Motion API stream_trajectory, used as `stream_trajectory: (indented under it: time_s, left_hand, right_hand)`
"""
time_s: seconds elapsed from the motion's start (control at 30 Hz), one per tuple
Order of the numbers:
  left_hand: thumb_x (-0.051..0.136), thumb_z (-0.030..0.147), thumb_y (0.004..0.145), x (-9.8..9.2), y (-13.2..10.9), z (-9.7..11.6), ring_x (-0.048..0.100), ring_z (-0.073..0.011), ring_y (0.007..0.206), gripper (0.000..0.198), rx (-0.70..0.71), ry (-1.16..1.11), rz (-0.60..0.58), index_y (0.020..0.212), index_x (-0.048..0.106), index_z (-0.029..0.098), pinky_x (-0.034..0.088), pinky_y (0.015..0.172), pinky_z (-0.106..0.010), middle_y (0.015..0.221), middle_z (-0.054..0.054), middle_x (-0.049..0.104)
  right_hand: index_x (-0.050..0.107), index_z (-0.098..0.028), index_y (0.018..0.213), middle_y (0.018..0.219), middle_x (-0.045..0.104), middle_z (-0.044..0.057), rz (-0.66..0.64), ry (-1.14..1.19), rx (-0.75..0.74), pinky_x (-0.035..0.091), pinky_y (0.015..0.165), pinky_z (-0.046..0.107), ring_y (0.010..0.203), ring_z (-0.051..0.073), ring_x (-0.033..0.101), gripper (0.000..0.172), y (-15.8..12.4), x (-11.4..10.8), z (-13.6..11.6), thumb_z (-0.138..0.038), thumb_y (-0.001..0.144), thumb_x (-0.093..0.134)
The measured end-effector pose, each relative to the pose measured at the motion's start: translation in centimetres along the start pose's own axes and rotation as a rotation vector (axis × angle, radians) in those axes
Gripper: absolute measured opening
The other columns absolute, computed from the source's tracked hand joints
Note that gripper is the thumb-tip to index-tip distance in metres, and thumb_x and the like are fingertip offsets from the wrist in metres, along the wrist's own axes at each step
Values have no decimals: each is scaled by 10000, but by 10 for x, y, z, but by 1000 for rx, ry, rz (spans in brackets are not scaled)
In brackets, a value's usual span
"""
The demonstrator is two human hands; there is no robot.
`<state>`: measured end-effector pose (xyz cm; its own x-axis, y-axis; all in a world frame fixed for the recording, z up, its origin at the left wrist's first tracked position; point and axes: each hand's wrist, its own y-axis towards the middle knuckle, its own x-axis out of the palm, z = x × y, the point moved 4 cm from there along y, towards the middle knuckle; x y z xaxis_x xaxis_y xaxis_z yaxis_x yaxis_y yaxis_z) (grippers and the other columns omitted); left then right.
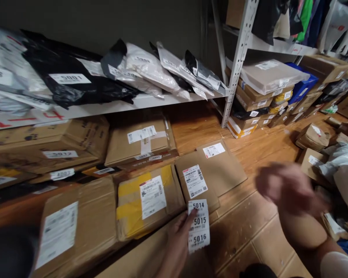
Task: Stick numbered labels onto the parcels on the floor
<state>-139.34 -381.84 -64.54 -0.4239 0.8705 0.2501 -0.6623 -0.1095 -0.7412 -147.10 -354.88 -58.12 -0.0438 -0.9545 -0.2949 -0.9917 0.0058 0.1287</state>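
Between the thumb and fingers of my left hand (178,235) is a strip of number labels (199,227), reading 5014, 5015 and 5016. It hangs just in front of a flat cardboard package (211,199) with a shipping label. Left of that lies a box with yellow tape (130,202), and further left a plain brown box (89,208). My right hand (290,189) is raised over the floor on the right, smeared by motion. Whether its fingers hold anything is not visible. Another flat cardboard piece (229,170) lies behind the first package.
A white metal shelf (162,101) carries numbered parcel bags, including a black bag (75,73). Under it stand large boxes (84,141). A metal upright (239,61) rises right of centre. Stacked parcels (255,102) line the back right; grey bags (346,185) pile up at the right edge.
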Motion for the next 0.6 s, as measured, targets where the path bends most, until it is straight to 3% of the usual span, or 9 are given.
stream_trajectory:
  time_s: [0.07, 0.13, 0.23, 0.33, 0.43, 0.6]
  left_hand:
    - [855, 509, 439, -1, 8, -4, 658, -208, 563, 544, -1, 118, 0, 838, 703, 172, 502, 512, -283, 649, -48, 720]
    - [798, 548, 512, -1, 16, -9, 703, -262, 711, 498, 104, 293, -14, 832, 713, 176, 549, 609, -330, 760, -82, 749]
    - [708, 560, 603, 0, 23, -13, 649, -325, 1065, 373, 445, 576, -57, 708, 727, 203, 528, 885, -403, 1121, -126, 716]
    - [588, 494, 745, -1, 24, -20, 593, -304, 1173, 308, 649, 816, -90, 677, 724, 227, 480, 985, -420, 1364, -109, 580]
    - [491, 397, 849, -5, 23, -27, 591, -267, 1184, 302, 736, 971, -95, 756, 729, 237, 510, 962, -399, 1425, -85, 524]
    - [469, 272, 876, 1, 16, -42, 494, -287, 1292, 287, 1034, 1199, -57, 811, 748, 255, 475, 1018, -462, 1460, -63, 487]
  right_hand:
    - [638, -250, 1150, 851, 673, 63, -46, -12, -36, 530, 717, 372, 790, 198, 645, 439, 13, 25, 15, -565, 878, 498]
    - [623, -204, 1166, 958, 672, 94, -51, -149, -63, 532, 795, 414, 863, 226, 639, 469, 20, 45, 43, -539, 847, 546]
    - [593, -162, 1223, 1176, 613, 173, -11, -535, -98, 460, 962, 516, 1120, 323, 550, 602, 17, 50, 97, -531, 750, 648]
    - [535, -150, 1302, 1353, 504, 210, -58, -793, -146, 399, 1023, 556, 1289, 371, 411, 685, 6, 42, 140, -560, 761, 628]
    - [515, -137, 1323, 1418, 454, 213, -101, -938, -200, 366, 1037, 564, 1334, 387, 354, 710, -2, 39, 156, -602, 791, 575]
    - [483, -94, 1364, 1435, 443, 250, -170, -1119, -173, 311, 1041, 584, 1328, 445, 336, 859, -3, 46, 159, -683, 745, 573]
